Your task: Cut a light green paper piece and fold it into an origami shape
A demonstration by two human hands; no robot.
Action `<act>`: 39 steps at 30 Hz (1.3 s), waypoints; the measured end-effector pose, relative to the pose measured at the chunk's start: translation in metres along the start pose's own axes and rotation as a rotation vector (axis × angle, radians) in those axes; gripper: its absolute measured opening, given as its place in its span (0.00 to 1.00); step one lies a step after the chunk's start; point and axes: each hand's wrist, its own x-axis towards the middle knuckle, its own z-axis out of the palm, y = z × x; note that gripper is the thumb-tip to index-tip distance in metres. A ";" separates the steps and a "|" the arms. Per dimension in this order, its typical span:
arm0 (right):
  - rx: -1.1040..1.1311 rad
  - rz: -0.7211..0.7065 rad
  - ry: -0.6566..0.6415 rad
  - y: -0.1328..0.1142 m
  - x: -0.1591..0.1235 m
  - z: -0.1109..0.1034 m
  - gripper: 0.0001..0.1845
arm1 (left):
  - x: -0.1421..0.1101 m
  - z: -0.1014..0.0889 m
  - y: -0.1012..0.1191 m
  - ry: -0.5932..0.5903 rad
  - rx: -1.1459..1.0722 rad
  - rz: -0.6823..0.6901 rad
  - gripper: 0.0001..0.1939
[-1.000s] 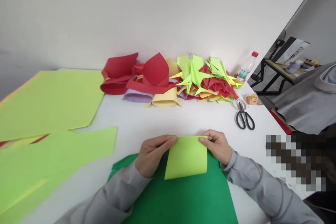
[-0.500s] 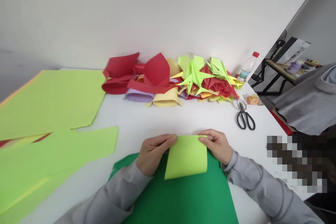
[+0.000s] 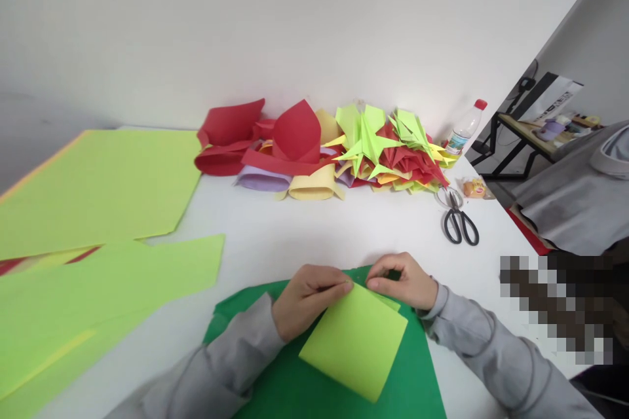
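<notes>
A folded square of lime-green paper [image 3: 356, 344] is tilted cornerwise over a dark green sheet [image 3: 314, 396]. My left hand [image 3: 312, 301] pinches its top corner between thumb and fingers. My right hand [image 3: 405, 281] is just right of that corner, thumb and index fingertips brought together at the paper's upper edge. A second layer of the paper peeks out below the right fingers. The fingertips hide part of that edge.
Large lime-green sheets [image 3: 113, 190] lie at left. Red paper hats [image 3: 297, 134] and folded lime-green paper stars [image 3: 366, 141] are piled by the wall. Black-handled scissors [image 3: 459, 226], a wrapped snack [image 3: 474, 188] and a plastic bottle [image 3: 464, 131] are at right, near a person in grey [image 3: 574, 190].
The lime-green paper has turned from roughly square-on to cornerwise and come lower. My left hand has shifted right to the corner; my right hand has dropped slightly, its fingertips now closer to the left ones.
</notes>
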 end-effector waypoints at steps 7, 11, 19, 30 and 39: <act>-0.061 0.052 -0.145 0.003 0.001 0.011 0.22 | 0.002 0.002 0.007 -0.036 0.019 -0.039 0.18; -0.050 0.078 -0.129 0.004 0.003 0.011 0.23 | 0.001 0.004 0.008 -0.017 0.009 -0.070 0.19; 0.039 0.145 -0.143 0.006 0.005 0.008 0.27 | 0.003 0.006 0.008 -0.009 -0.043 -0.146 0.19; 0.156 0.199 -0.024 0.008 0.006 -0.001 0.27 | 0.003 0.004 0.007 -0.008 -0.129 -0.290 0.16; 0.169 0.129 0.204 0.006 0.008 -0.025 0.21 | 0.004 0.003 0.007 0.013 -0.204 -0.367 0.18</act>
